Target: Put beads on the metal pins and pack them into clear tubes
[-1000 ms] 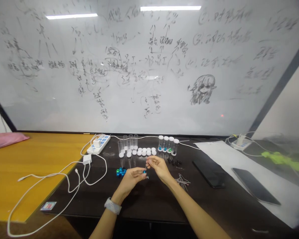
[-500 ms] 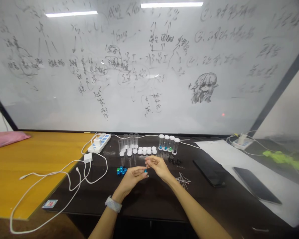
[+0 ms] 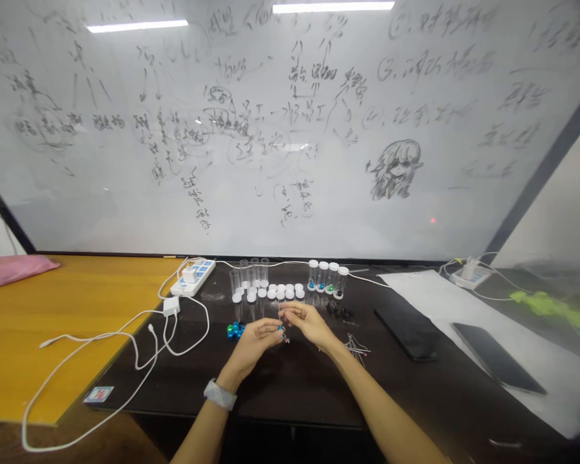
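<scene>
Over the dark table [image 3: 294, 386] my left hand [image 3: 254, 341] pinches a small blue bead [image 3: 281, 329] at its fingertips. My right hand [image 3: 309, 322] is closed in a pinch on a thin pin [image 3: 280, 317] that points down at the bead. The two hands meet fingertip to fingertip. A cluster of blue and green beads [image 3: 234, 330] lies just left of my left hand. Loose pins [image 3: 356, 348] lie to the right of my right wrist. I wear a grey watch [image 3: 219, 394] on the left wrist.
Behind the hands stand clear vials [image 3: 249, 276], loose white caps [image 3: 275, 292] and capped vials with beads [image 3: 326, 280]. Dark beads [image 3: 338, 312] lie near them. A power strip [image 3: 192, 278] and white cables [image 3: 125, 341] are on the left, two phones [image 3: 405, 334] [image 3: 495, 366] on the right.
Both hands have stayed together and shifted slightly left and up; the right hand's fingertips have closed in toward the bead.
</scene>
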Action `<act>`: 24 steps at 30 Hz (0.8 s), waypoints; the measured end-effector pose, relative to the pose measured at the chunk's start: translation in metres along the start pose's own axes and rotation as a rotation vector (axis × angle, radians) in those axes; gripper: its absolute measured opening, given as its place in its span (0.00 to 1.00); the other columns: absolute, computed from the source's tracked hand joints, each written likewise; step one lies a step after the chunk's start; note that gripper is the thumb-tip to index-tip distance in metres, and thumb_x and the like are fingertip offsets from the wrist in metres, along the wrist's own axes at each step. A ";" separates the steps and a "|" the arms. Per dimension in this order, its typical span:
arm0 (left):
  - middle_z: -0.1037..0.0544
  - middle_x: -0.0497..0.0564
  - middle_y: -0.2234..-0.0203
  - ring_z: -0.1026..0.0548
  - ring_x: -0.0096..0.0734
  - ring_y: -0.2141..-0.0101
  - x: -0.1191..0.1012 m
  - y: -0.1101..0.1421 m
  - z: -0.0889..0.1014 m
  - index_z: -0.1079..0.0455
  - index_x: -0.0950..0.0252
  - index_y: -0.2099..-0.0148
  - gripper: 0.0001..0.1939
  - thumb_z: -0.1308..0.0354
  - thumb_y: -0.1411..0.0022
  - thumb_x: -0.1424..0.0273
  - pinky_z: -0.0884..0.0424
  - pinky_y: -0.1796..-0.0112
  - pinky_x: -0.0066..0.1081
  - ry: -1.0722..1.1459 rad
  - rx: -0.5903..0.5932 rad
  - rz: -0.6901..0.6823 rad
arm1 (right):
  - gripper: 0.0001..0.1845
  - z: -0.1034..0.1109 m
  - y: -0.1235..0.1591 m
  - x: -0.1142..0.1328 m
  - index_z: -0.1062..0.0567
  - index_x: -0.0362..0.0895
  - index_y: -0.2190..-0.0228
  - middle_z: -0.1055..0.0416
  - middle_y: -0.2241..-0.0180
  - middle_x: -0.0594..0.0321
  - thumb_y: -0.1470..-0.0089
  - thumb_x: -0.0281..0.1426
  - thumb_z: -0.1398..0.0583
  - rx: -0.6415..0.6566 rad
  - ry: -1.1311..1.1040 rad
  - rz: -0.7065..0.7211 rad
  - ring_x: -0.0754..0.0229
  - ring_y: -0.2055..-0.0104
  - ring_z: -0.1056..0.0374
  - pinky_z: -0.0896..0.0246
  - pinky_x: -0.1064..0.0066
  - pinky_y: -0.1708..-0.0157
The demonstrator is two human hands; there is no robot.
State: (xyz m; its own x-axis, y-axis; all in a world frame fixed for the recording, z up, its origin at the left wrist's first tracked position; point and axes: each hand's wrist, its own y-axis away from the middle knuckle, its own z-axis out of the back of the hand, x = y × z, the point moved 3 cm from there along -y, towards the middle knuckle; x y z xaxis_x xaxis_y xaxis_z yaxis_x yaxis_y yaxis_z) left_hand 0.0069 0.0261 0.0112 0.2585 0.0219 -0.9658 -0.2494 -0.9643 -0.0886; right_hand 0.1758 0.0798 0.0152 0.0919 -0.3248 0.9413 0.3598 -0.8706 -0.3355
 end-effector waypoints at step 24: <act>0.17 0.58 0.64 0.18 0.44 0.60 -0.003 0.000 0.003 0.27 0.66 0.57 0.22 0.27 0.52 0.62 0.27 0.52 0.39 0.023 -0.093 0.002 | 0.07 0.010 0.022 0.003 0.19 0.45 0.70 0.24 0.74 0.65 0.49 0.25 0.39 0.365 0.843 0.107 0.63 0.73 0.33 0.44 0.74 0.70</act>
State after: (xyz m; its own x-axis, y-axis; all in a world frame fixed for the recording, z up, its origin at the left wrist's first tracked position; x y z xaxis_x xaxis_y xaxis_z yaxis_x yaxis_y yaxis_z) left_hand 0.0036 0.0265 0.0139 0.2797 0.0152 -0.9600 -0.1620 -0.9848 -0.0628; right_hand 0.1929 0.0633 0.0106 -0.5136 -0.6828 0.5196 0.6718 -0.6967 -0.2515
